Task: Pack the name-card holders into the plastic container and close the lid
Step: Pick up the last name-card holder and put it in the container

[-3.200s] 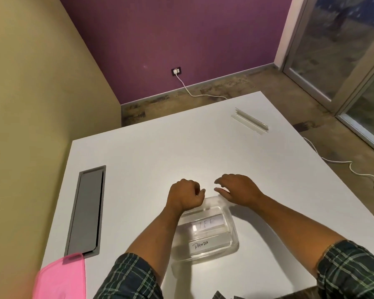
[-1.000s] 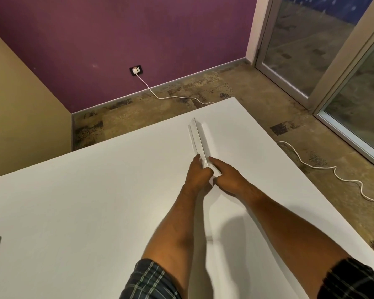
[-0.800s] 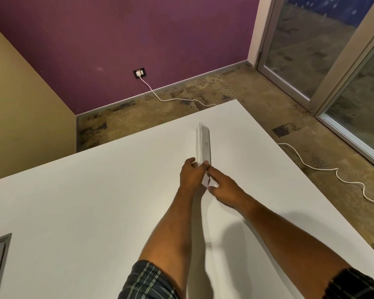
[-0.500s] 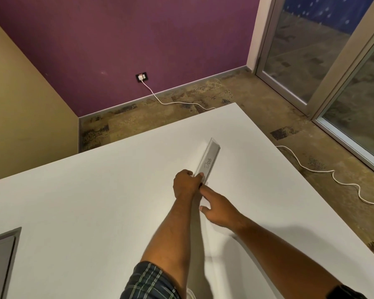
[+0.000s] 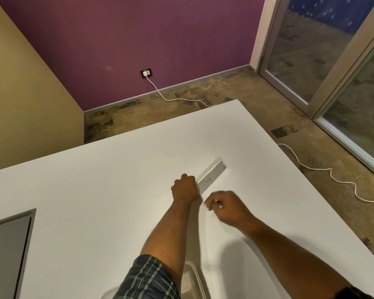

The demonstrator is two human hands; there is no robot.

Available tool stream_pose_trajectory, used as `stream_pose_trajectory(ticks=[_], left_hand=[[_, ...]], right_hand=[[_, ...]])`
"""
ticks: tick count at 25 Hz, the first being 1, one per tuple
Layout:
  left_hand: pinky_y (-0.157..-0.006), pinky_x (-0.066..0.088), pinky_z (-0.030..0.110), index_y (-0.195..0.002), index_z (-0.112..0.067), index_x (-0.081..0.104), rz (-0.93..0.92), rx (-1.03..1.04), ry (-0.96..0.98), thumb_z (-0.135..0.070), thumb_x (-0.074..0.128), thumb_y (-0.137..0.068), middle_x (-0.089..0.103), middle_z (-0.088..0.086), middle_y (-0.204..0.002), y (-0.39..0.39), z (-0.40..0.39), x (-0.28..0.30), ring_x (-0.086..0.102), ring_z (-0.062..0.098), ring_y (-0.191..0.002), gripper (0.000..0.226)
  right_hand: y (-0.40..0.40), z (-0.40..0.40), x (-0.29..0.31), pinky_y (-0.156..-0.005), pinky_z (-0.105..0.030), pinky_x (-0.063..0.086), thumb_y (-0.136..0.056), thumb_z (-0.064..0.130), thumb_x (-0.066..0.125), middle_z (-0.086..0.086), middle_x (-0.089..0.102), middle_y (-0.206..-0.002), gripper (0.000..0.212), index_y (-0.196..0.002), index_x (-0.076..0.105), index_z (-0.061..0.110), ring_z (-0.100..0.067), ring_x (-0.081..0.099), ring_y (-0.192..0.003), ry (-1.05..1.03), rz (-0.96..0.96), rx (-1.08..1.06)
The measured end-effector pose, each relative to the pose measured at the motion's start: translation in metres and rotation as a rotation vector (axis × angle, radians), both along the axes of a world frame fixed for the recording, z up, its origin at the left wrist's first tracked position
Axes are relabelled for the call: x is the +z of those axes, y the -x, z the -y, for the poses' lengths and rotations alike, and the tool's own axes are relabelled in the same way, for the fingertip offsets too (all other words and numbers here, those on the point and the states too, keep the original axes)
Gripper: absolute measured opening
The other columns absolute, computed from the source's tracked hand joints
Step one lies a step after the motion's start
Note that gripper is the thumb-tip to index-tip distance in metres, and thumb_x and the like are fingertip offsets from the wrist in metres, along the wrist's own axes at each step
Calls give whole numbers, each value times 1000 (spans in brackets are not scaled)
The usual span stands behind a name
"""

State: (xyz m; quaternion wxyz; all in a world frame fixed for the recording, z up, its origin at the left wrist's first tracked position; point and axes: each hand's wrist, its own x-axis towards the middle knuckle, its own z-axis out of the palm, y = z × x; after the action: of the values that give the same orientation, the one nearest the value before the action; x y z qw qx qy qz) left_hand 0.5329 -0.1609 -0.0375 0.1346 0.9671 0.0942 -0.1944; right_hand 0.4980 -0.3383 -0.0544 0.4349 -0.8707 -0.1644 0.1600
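A long clear name-card holder (image 5: 212, 177) with a handwritten card is lifted over the white table (image 5: 95, 190), pointing away to the upper right. My left hand (image 5: 185, 188) is shut on its near end. My right hand (image 5: 225, 207) hovers just right of that end, blurred, fingers loosely curled and off the holder. The clear plastic container (image 5: 192, 275) shows only as a rim at the bottom edge, mostly hidden under my left forearm.
A grey cable hatch (image 5: 9, 251) is set into the table at the left. The table's far edge and right edge drop to the floor, where a white cable (image 5: 333, 178) runs from a wall socket (image 5: 146, 73). Glass doors stand at the right.
The holder has been picked up from the far table and drawn nearer, tilting to the right. My right hand has let go and pulled back. The view has tilted down, showing the container's rim.
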Motion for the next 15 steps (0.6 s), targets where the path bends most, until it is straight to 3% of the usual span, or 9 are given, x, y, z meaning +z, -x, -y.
stream_pose_trajectory(ticks=[2,4,5,8,12,15], left_hand=[[-77,49,35,-104,-16,63,-34,-51,43,-15,63,-74,59,6,-109,0,-6,1,61,32,-102,30],[-78,52,34,-104,-20,65,-63,-59,103,-15,62,-72,66,4,-107,1,-11,-1,63,31,-102,33],[-79,54,34,-106,-21,67,-57,-53,122,-14,60,-72,68,4,-106,12,-16,4,64,30,-102,35],[-82,55,34,-109,-22,70,-9,-1,180,-10,56,-73,72,4,-107,36,-29,4,65,29,-102,40],[-75,51,26,-104,-15,73,49,154,288,-7,68,-69,71,3,-104,51,-37,6,66,24,-99,37],[-71,48,23,-98,-14,73,30,195,327,-9,81,-61,70,2,-99,76,-49,25,66,21,-94,38]], right_hand=[[-15,7,1,-95,-36,54,-82,6,59,5,67,-124,41,-111,63,36,-16,65,-109,22,37,-298],[-31,18,-2,-111,-35,41,-86,9,67,-3,46,-152,66,-146,43,23,-23,48,-135,149,-17,-386],[-29,20,2,-114,-34,36,-86,11,69,-3,41,-156,74,-151,36,20,-23,43,-140,159,-82,-383],[-20,20,-2,-105,-31,43,-84,8,72,-4,56,-143,68,-145,45,20,-20,54,-131,57,-155,-354],[-16,27,2,-86,-26,48,-75,9,78,2,63,-104,64,-134,55,23,-19,65,-101,110,-77,-398],[7,30,23,-80,-20,47,-71,17,84,3,62,-103,70,-135,57,21,-14,62,-95,168,-69,-310]])
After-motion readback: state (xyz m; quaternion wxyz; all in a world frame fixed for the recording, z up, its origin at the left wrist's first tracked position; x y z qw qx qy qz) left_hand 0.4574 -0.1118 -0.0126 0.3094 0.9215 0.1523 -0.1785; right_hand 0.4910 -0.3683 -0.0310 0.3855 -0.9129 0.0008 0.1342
